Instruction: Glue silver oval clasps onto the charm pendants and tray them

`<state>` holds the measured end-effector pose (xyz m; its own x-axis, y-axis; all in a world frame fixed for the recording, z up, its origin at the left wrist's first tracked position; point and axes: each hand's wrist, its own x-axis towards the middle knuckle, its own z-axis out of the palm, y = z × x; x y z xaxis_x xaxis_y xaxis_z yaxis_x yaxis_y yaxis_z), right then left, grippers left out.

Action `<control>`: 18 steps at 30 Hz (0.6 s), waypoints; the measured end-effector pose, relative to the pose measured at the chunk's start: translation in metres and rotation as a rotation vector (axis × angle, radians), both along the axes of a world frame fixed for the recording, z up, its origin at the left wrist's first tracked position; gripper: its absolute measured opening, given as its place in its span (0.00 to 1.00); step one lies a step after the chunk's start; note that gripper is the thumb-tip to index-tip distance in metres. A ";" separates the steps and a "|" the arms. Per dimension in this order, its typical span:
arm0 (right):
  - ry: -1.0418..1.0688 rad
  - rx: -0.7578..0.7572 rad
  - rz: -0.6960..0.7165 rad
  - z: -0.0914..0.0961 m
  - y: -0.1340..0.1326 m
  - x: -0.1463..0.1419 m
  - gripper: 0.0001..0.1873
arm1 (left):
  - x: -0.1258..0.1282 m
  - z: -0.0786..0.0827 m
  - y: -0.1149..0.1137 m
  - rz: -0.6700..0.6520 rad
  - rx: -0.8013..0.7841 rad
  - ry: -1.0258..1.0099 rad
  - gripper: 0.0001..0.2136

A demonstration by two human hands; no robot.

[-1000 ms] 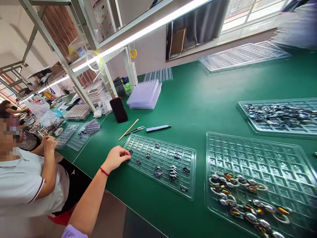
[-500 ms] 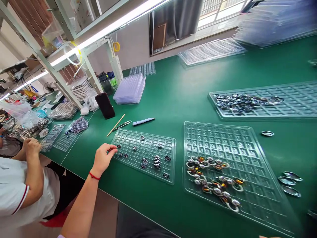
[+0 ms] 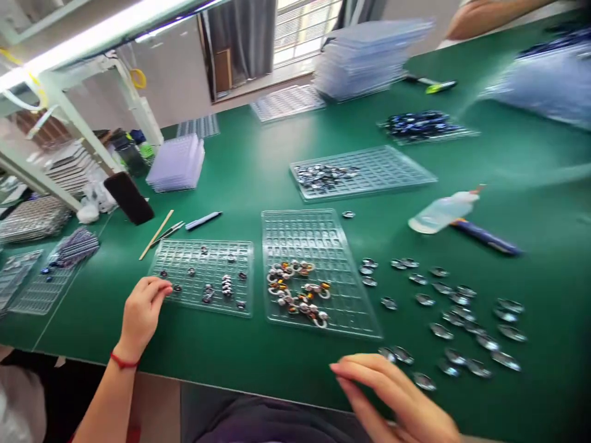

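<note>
My left hand (image 3: 144, 311), with a red cord at the wrist, is pinched at the left edge of a small clear tray (image 3: 194, 246). Its fingertips are beside a dark faceted stone (image 3: 177, 288); whatever they hold is too small to make out. Several more dark stones and a short row of silvery pieces (image 3: 226, 285) lie in that tray. My right hand (image 3: 397, 400) is low over the green table, thumb and forefinger tips close together, their contents unclear. Beyond it, loose oval glassy stones (image 3: 457, 314) are scattered. A larger clear tray (image 3: 305, 231) between the hands holds ring-shaped pieces with amber stones (image 3: 300, 295).
A wooden stick (image 3: 157, 235), tweezers (image 3: 168, 232), a pen (image 3: 202, 221) and a phone (image 3: 129, 198) lie behind the small tray. A squeeze bottle (image 3: 443, 212) and a dark-blue handled tool (image 3: 487, 237) lie right. Another person's arm (image 3: 494, 18) shows at top right.
The view has swung right, bringing the scattered stones, bottle and my right hand into sight. My left hand remains pinched at the small tray's left edge.
</note>
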<state>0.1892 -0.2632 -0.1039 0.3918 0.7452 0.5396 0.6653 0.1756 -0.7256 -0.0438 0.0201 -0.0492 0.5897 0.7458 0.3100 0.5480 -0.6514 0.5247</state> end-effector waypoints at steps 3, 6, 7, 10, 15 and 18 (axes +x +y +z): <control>0.099 0.009 0.122 0.011 0.017 -0.020 0.12 | 0.025 -0.003 -0.054 -0.237 -0.311 -0.166 0.03; 0.187 -0.010 0.173 0.013 0.026 -0.034 0.12 | 0.051 -0.013 -0.113 -0.348 -0.801 -0.289 0.04; 0.211 -0.016 0.185 0.013 0.026 -0.037 0.12 | 0.057 -0.017 -0.127 -0.329 -0.958 -0.351 0.06; 0.261 -0.022 0.206 0.011 0.022 -0.037 0.11 | 0.068 -0.027 -0.149 -0.239 -1.266 -0.558 0.09; 0.250 -0.003 0.172 0.012 0.012 -0.032 0.08 | 0.070 -0.028 -0.153 -0.177 -1.459 -0.596 0.11; 0.224 -0.002 0.133 0.014 0.011 -0.030 0.07 | 0.072 -0.030 -0.156 -0.159 -1.512 -0.564 0.10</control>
<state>0.1588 -0.2526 -0.0896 0.3998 0.7993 0.4487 0.4590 0.2491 -0.8528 0.0278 -0.1362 -0.0787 0.7580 0.4999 -0.4189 0.0555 0.5904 0.8052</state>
